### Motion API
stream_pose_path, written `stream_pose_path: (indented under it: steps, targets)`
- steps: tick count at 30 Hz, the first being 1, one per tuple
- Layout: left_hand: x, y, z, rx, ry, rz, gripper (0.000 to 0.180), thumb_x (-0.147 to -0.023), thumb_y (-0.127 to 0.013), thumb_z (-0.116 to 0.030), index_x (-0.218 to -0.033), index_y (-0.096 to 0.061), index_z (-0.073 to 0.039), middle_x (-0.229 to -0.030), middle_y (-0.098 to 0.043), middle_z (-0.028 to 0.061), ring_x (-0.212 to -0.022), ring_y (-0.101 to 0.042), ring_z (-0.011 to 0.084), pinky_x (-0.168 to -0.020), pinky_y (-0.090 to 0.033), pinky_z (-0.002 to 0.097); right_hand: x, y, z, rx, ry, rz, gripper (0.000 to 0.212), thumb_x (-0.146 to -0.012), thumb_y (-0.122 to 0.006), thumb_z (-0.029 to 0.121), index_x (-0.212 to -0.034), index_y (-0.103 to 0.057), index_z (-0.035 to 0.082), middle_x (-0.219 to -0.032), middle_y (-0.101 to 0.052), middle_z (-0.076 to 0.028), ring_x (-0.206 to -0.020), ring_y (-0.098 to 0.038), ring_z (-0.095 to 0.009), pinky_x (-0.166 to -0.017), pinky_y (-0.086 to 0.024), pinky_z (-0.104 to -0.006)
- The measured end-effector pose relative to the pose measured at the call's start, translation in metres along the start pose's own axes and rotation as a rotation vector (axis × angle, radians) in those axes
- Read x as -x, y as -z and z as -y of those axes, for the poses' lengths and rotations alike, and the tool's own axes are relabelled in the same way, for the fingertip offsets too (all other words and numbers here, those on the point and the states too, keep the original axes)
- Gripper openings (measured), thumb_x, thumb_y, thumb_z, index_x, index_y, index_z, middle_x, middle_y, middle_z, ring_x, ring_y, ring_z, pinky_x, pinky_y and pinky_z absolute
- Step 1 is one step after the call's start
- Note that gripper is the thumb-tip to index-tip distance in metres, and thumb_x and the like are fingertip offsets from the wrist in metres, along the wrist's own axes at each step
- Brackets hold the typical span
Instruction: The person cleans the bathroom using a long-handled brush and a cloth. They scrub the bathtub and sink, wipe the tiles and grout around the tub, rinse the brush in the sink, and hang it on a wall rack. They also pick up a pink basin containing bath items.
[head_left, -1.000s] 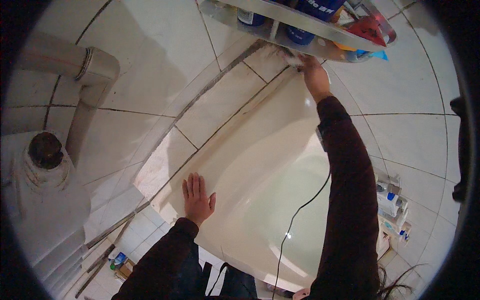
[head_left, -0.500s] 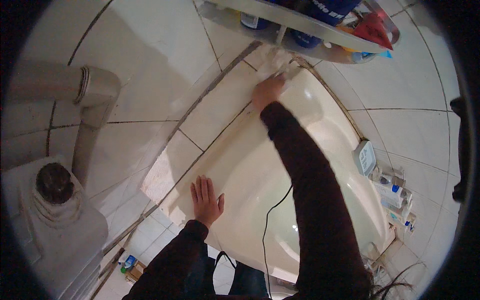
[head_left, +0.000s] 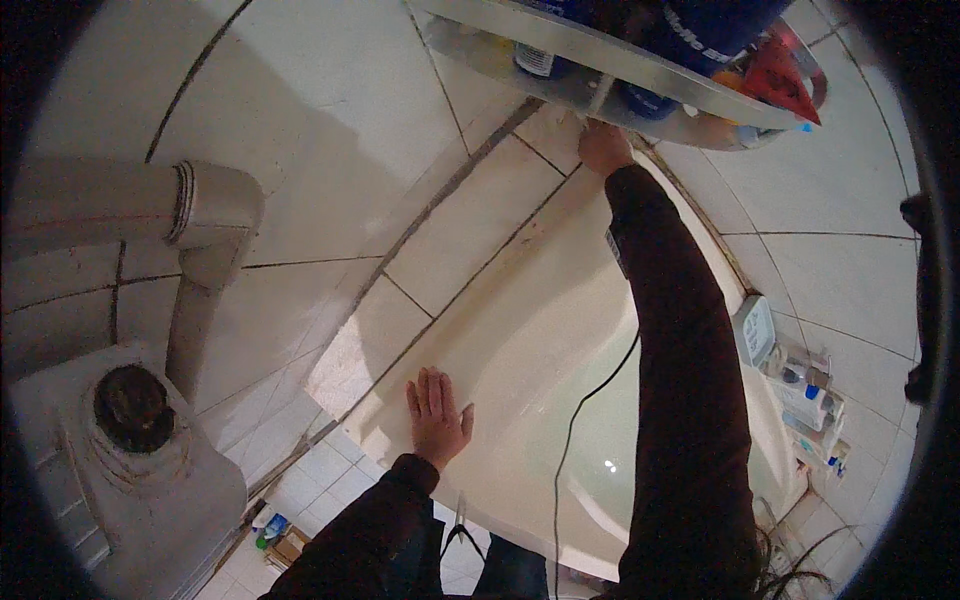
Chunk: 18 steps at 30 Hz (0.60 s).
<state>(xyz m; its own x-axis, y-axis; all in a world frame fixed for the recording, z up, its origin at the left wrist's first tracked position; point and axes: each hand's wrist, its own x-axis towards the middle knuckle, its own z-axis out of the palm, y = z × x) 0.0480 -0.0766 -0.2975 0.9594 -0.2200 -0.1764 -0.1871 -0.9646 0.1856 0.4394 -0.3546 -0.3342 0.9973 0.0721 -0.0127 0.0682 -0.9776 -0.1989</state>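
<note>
Bathtub (head_left: 525, 325), cream, across the middle of the scene; left hand (head_left: 438, 425) palm-down on its near left rim, grip flat, thumb apart from fingers. Right hand (head_left: 605, 148) at the far corner, by the loaded shelf (head_left: 600, 52); cannot tell its grip. Tiled ledge (head_left: 470, 235) along the tub's far left side.

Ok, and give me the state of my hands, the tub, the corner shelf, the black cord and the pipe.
Left hand: open, palm down on the tub.
Right hand: at the tub's far corner, grip hidden.
Tub: whether it holds water can't be told.
Corner shelf: loaded with blue containers and other items.
Black cord: slack, curving.
Pipe: joined at an elbow.
</note>
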Motion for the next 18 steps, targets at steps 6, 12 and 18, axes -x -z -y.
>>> stream_pose_path:
  steps: [6,12,18]
  targets:
    - [-0.004,0.003,-0.002,0.022,0.018,0.023,0.068,-0.08,-0.054,-0.033,-0.125,-0.03,0.011,-0.132,-0.027,0.0281,-0.127,-0.023,0.0445,-0.102,-0.018,0.058,-0.022,-0.036,0.025,0.226,-0.206,0.197,0.068,-0.082,-0.042,0.048,-0.132,-0.032,0.002,-0.135,-0.033,-0.022,-0.121,-0.031,-0.046,-0.096,-0.027,-0.0577]
    - [-0.001,0.001,-0.002,-0.049,0.013,-0.006,0.067,-0.08,-0.054,-0.036,-0.125,-0.034,0.009,-0.133,-0.029,0.0249,-0.126,-0.026,0.0419,-0.103,-0.02,0.0562,-0.016,-0.056,0.061,0.144,0.056,-0.118,0.058,-0.082,-0.049,0.036,-0.129,-0.038,0.002,-0.135,-0.033,-0.016,-0.124,-0.027,-0.042,-0.096,-0.029,-0.0543]
    - [-0.001,0.001,-0.003,-0.036,0.005,0.011,0.068,-0.083,-0.05,-0.034,-0.127,-0.028,0.013,-0.135,-0.023,0.03,-0.128,-0.02,0.0444,-0.104,-0.016,0.057,0.056,-0.089,0.109,-0.154,0.273,-0.078,0.054,-0.082,-0.049,0.027,-0.127,-0.04,-0.001,-0.135,-0.033,-0.016,-0.126,-0.023,-0.041,-0.094,-0.031,-0.0526]
